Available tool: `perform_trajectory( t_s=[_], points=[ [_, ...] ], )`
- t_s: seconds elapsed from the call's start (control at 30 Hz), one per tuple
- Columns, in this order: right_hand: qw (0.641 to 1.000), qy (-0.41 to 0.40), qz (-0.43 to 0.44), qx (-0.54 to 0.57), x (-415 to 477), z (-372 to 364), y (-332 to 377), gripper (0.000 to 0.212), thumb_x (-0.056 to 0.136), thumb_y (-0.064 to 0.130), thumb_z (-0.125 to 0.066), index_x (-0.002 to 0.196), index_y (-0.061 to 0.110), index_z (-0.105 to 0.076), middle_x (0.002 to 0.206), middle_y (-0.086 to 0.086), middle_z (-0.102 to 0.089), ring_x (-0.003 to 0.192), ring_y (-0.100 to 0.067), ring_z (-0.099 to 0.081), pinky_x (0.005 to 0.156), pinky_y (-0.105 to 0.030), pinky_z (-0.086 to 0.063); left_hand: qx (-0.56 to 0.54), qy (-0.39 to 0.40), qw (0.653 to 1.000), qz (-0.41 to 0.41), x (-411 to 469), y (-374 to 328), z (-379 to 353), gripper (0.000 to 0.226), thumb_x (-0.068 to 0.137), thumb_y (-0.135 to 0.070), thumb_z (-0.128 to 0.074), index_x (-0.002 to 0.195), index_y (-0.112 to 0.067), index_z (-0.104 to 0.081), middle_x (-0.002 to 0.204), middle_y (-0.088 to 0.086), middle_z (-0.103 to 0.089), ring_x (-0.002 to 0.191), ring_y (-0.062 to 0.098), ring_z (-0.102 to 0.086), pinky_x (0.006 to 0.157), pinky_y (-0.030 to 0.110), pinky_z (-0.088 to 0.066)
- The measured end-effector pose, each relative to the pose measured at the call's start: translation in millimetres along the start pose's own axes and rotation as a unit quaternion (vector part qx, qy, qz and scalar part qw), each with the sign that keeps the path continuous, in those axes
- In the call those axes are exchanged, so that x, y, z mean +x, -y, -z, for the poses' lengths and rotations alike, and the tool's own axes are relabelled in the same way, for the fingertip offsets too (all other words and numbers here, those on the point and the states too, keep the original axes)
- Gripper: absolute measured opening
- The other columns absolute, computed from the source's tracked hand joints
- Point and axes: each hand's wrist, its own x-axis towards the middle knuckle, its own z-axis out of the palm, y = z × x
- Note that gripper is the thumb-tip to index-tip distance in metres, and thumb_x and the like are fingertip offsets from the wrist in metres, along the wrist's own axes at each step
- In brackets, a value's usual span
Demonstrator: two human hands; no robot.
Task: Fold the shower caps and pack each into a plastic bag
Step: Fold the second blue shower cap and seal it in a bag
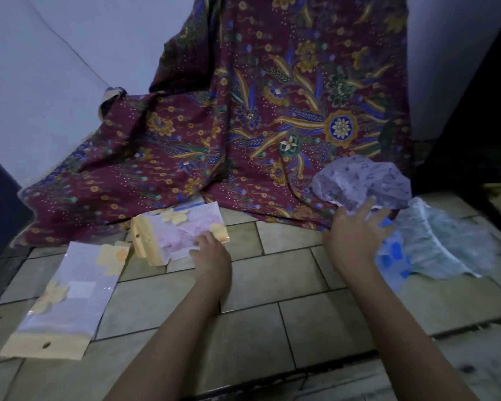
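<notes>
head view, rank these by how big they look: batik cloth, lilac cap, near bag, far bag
1. batik cloth, by far largest
2. near bag, though closeness to the camera may inflate it
3. lilac cap and far bag look alike; not ranked

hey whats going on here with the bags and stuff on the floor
A person is packing shower caps on a tiled floor. The left hand holds the edge of a plastic bag with something pink inside. The right hand, fingers spread, reaches onto a loose pile: a purple cap, a blue-spotted cap and a pale green cap. A second bag lies further left.
</notes>
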Motion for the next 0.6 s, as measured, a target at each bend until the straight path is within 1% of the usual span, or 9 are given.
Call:
perform_trajectory(
  t_s=[0.07, 0.23, 0.33, 0.4, 0.43, 0.47, 0.5, 0.53, 0.6],
  points=[
    [0.998, 0.051, -0.041, -0.013, 6, 1, -19, 0.041, 0.098, 0.017, -0.038, 0.138, 0.011, -0.035, 0.15, -0.031, -0.008, 0.134, -0.049, -0.02, 0.105, -0.054, -0.026, -0.028, 0.007, 0.999, 0.02, 3, -2, -3, 0.042, 0.095, -0.02, -0.033, 0.131, -0.001, -0.042, 0.135, 0.017, -0.039, 0.125, 0.03, -0.038, 0.09, 0.037, -0.044],
    [0.998, 0.057, -0.013, 0.019, 4, 3, -40, 0.039, 0.095, 0.01, -0.037, 0.133, 0.012, -0.038, 0.128, -0.019, -0.051, 0.117, -0.036, -0.049, 0.092, -0.04, -0.04, -0.076, 0.044, 0.995, 0.037, -1, 2, -1, 0.053, 0.096, -0.029, -0.032, 0.141, -0.002, -0.028, 0.148, 0.018, -0.025, 0.136, 0.031, -0.025, 0.107, 0.048, -0.029],
    [0.993, 0.036, 0.06, 0.093, -4, 11, -34, 0.034, 0.092, 0.007, -0.04, 0.124, 0.011, -0.048, 0.119, -0.018, -0.058, 0.11, -0.035, -0.055, 0.086, -0.039, -0.044, -0.143, 0.04, 0.989, 0.016, -10, 2, 10, 0.061, 0.098, -0.037, -0.032, 0.145, -0.003, -0.015, 0.154, 0.021, -0.008, 0.143, 0.034, -0.007, 0.114, 0.051, -0.007],
    [0.966, 0.031, 0.156, 0.206, -7, 16, -25, 0.038, 0.086, 0.003, -0.049, 0.122, 0.013, -0.054, 0.113, -0.013, -0.063, 0.102, -0.028, -0.059, 0.081, -0.032, -0.043, -0.259, 0.008, 0.965, -0.033, -14, 1, 19, 0.063, 0.098, -0.038, -0.035, 0.147, -0.005, -0.013, 0.155, 0.019, -0.003, 0.144, 0.031, 0.0, 0.115, 0.045, -0.002],
    [0.942, 0.038, 0.203, 0.266, -8, 17, -19, 0.041, 0.083, 0.001, -0.053, 0.122, 0.015, -0.056, 0.107, -0.007, -0.065, 0.093, -0.017, -0.061, 0.074, -0.025, -0.041, -0.353, 0.012, 0.934, -0.054, -17, 1, 26, 0.064, 0.097, -0.04, -0.038, 0.147, -0.006, -0.015, 0.156, 0.017, -0.005, 0.144, 0.028, -0.002, 0.116, 0.041, -0.003],
    [0.91, 0.06, 0.237, 0.334, -9, 19, -13, 0.042, 0.083, -0.001, -0.057, 0.121, 0.016, -0.057, 0.096, 0.001, -0.064, 0.079, 0.0, -0.058, 0.064, -0.016, -0.038, -0.463, 0.041, 0.883, -0.071, -20, 0, 34, 0.068, 0.095, -0.045, -0.041, 0.147, -0.008, -0.018, 0.155, 0.014, -0.013, 0.144, 0.024, -0.009, 0.117, 0.038, -0.008],
    [0.87, 0.096, 0.255, 0.411, -10, 20, -7, 0.041, 0.082, -0.003, -0.059, 0.119, 0.016, -0.058, 0.087, 0.009, -0.061, 0.07, 0.01, -0.054, 0.059, -0.009, -0.037, -0.573, 0.085, 0.81, -0.086, -24, 0, 43, 0.072, 0.091, -0.053, -0.045, 0.145, -0.012, -0.026, 0.152, 0.009, -0.025, 0.141, 0.021, -0.022, 0.116, 0.037, -0.017],
    [0.819, 0.135, 0.259, 0.495, -12, 22, 0, 0.04, 0.083, -0.004, -0.061, 0.117, 0.016, -0.058, 0.083, 0.012, -0.058, 0.067, 0.013, -0.054, 0.062, -0.006, -0.041, -0.665, 0.128, 0.729, -0.1, -29, 1, 52, 0.071, 0.086, -0.061, -0.047, 0.141, -0.017, -0.036, 0.146, 0.005, -0.039, 0.134, 0.018, -0.038, 0.113, 0.038, -0.029],
    [0.719, 0.196, 0.237, 0.623, -13, 17, 8, 0.04, 0.083, -0.004, -0.062, 0.111, 0.024, -0.059, 0.082, 0.005, -0.059, 0.076, 0.005, -0.06, 0.076, -0.014, -0.049, -0.765, 0.171, 0.614, -0.094, -38, 6, 63, 0.053, 0.083, -0.053, -0.05, 0.126, -0.021, -0.052, 0.123, 0.001, -0.062, 0.111, 0.016, -0.061, 0.095, 0.035, -0.049]
  ],
)
